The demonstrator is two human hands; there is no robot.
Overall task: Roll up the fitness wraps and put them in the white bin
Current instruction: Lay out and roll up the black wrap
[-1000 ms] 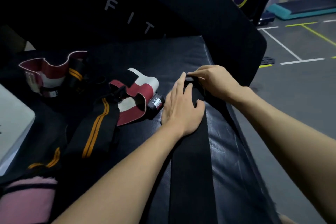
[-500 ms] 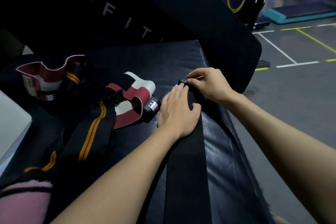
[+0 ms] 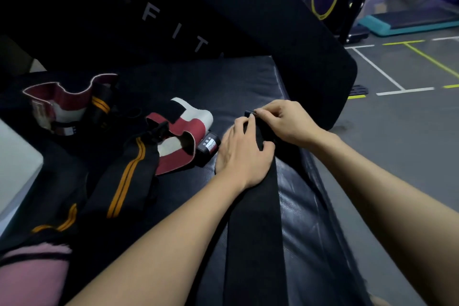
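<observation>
The plain black wrap (image 3: pixel 255 231) runs from the near edge of the padded bench (image 3: pixel 298 206) straight toward 12 o'clock, lying flat along the cushion. The left hand (image 3: pixel 244 154) rests on it about midway up, fingers nearly straight and close together, pressing the band down. Just beyond, at about 1 o'clock from that hand, the right hand (image 3: pixel 285 124) pinches the far end of the wrap between thumb and curled fingertips, apparently turning over the first fold.

To start the roll well, the first turn should probably be tight and square to the band's edges (a crooked start tends to cone out), with the left hand sliding back as the roll grows and keeping the band taut.

At 9 to 10 o'clock of the left hand lies a red and white wrap (image 3: pixel 183 141) with a small black labelled end (image 3: pixel 208 148) almost touching the left hand. Nearer, at 8 o'clock, an orange-striped black wrap (image 3: pixel 126 181) sprawls unrolled. Farther at 10 o'clock a second red and white wrap (image 3: pixel 59 107) stands curled. The white bin (image 3: pixel 17 169) shows only as a pale corner at 9 o'clock by the frame edge; reaching it means passing over that loose pile. Something pink (image 3: pixel 32 278) lies at 8 o'clock, closest in; I cannot tell what it is.
</observation>
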